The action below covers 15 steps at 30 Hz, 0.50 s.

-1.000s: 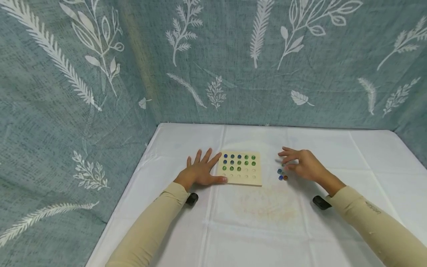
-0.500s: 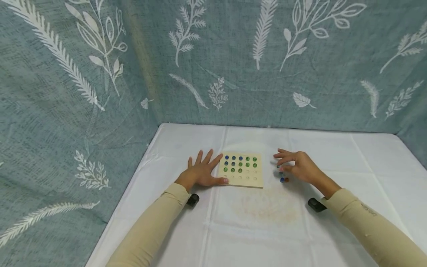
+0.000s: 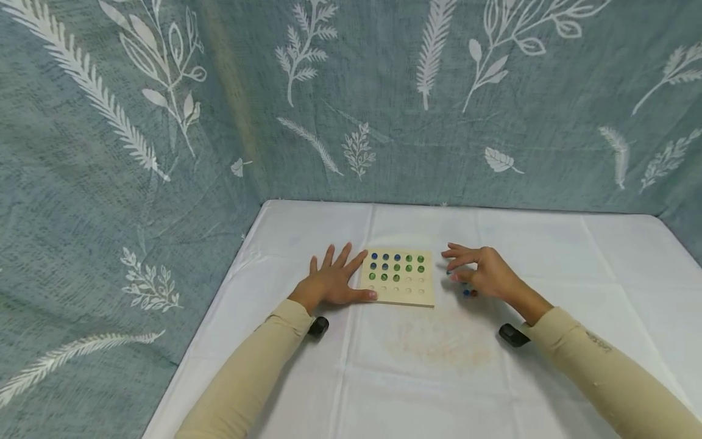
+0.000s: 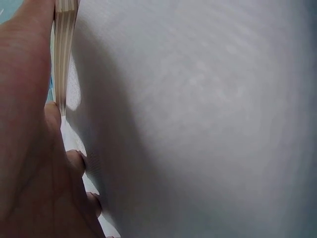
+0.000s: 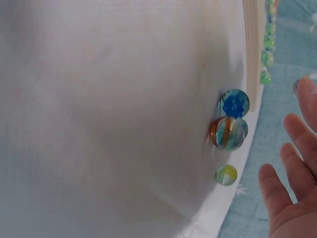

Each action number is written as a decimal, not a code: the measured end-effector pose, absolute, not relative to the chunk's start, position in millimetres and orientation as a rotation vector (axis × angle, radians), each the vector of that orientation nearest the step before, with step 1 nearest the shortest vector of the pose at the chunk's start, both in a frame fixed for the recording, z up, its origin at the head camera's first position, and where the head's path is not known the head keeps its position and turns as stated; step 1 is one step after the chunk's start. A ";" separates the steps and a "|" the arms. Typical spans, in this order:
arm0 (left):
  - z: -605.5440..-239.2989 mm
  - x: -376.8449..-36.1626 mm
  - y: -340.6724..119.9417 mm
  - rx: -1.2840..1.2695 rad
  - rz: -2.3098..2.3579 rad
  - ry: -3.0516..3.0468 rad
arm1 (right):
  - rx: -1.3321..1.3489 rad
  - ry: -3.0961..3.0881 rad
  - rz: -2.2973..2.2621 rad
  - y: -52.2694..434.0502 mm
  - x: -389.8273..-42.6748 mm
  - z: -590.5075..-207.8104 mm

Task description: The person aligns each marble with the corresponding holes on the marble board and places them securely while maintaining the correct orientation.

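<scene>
Tablecloth (image 3: 439, 366), white and creased, covers the work surface; all positions below are taken from the wooden board (image 3: 399, 295) lying on it. Board: pale, flat, drilled with rows of shallow holes; blue and green marbles (image 3: 397, 263) fill the far rows, the nearest rows sit bare. Judged stiff and light, so it would skate on the cloth unless pinned. Left hand (image 3: 331, 281) lies flat against the board's left edge, fingers spread and straight, thumb along the near corner; it grips nothing. Left wrist view shows only the board's layered edge (image 4: 64, 49) and cloth. Right hand (image 3: 482, 273) hovers just right of the board, fingers loosely curled with thumb and forefinger brought together; whether a marble sits in that pinch cannot be told. Loose marbles (image 5: 230, 131) rest on the cloth just right of the board, beneath that hand: one blue, one orange-streaked, touching, and a smaller yellow-green one (image 5: 226, 174) slightly apart. Judgement: glass, hard, smooth, small, prone to roll. Best taken singly with a fingertip pinch across the widest part, from above.
</scene>
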<state>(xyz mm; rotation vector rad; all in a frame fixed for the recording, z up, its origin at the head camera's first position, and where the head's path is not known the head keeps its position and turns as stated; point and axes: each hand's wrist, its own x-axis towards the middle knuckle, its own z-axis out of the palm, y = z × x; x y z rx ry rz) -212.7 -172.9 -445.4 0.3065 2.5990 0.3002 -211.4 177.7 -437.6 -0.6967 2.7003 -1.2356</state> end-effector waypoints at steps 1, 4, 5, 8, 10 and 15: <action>-447.0 -213.8 -173.2 0.303 0.300 2.600 | -0.696 2.701 -1.237 176.4 -211.7 -436.8; -451.1 -217.5 -173.3 0.293 0.300 2.594 | -0.703 2.694 -1.237 173.2 -212.8 -435.0; -451.7 -218.0 -173.3 0.291 0.301 2.592 | -0.713 2.694 -1.237 172.2 -213.1 -434.5; -452.1 -218.8 -172.9 0.289 0.310 2.598 | -0.747 2.695 -1.243 170.2 -214.4 -433.3; -451.6 -218.7 -172.4 0.290 0.317 2.602 | -0.757 2.696 -1.249 169.1 -215.2 -432.9; -449.5 -218.7 -171.3 0.277 0.301 2.584 | -0.751 2.676 -1.249 166.0 -215.7 -432.1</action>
